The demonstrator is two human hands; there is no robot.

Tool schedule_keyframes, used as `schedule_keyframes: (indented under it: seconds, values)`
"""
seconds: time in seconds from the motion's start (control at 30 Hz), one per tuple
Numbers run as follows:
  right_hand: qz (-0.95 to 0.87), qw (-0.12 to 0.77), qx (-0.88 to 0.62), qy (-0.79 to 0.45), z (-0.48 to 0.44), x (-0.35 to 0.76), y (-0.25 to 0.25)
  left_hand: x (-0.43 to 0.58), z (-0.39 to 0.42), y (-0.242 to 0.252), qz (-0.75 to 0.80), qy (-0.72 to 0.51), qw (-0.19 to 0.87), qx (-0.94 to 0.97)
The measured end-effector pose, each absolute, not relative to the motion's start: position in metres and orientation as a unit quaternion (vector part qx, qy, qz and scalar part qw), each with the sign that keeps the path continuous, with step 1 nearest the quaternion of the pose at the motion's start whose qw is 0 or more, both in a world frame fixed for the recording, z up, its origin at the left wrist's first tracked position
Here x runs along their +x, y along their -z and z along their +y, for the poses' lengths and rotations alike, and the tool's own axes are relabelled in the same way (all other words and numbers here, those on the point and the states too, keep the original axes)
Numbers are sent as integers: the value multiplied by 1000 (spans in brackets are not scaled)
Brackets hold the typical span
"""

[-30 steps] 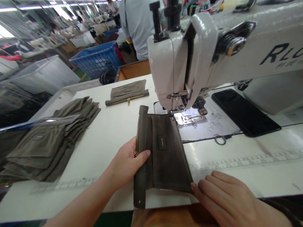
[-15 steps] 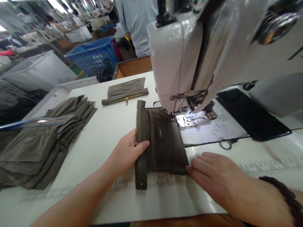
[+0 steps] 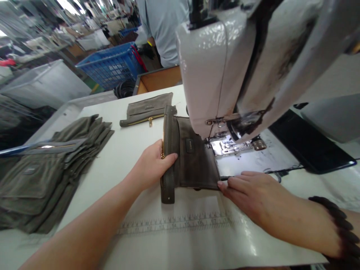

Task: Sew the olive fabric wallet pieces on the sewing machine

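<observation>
Brown pouch piece (image 3: 197, 168), one: centre of the frame, flat on the tabletop (image 3: 146, 247), its right edge beside the needle area of the sewing machine (image 3: 202, 75). Bears a small dark label (image 3: 190, 145) and, along its left side, a zip strip (image 3: 168, 187).

Handling, as judged: light, soft and pliable across the panel, apt to ripple or skew; stiffer at the strip. Best holds: the strip at left and the lower right corner, fingers clear of the needle.

Left hand (image 3: 153, 165): centre, pinching the strip, thumb on top.

Right hand (image 3: 253, 195): right of centre, fingers bunched, tips at the piece's lower right corner; whether it pinches or merely presses, cannot tell.

Also present: similar piece (image 3: 149, 105), upper centre; stack of pieces (image 3: 42, 180), left; black phone (image 3: 312, 144), right.
</observation>
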State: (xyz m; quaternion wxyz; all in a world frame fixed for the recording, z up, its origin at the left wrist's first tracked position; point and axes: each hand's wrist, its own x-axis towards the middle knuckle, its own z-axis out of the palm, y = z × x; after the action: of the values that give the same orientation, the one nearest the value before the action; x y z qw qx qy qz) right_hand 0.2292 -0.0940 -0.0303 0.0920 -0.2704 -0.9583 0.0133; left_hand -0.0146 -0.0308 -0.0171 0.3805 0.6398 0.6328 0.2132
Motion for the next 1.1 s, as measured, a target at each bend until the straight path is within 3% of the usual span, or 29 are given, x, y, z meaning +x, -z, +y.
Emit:
schedule_keyframes:
  seconds: [0.2,0.3,0.4,0.5,0.6,1.1]
  values:
    - [-966,74,-245,28,-91,228,28,-12,-22,3,634,-116,255,721]
    - [-970,59,-232,46,-92,228,27,-5,-37,-3,604,-142,73,781]
    - [-970,52,-232,51,-93,228,28,8,-59,2,443,-147,-61,882]
    - [-965,41,-259,23,-93,230,33,22,-75,17,265,-137,-47,953]
    - [-963,36,-266,19,-92,230,38,27,-78,31,209,-156,-49,964]
    - [-951,45,-305,38,-70,230,39,25,-48,39,208,-119,-87,967]
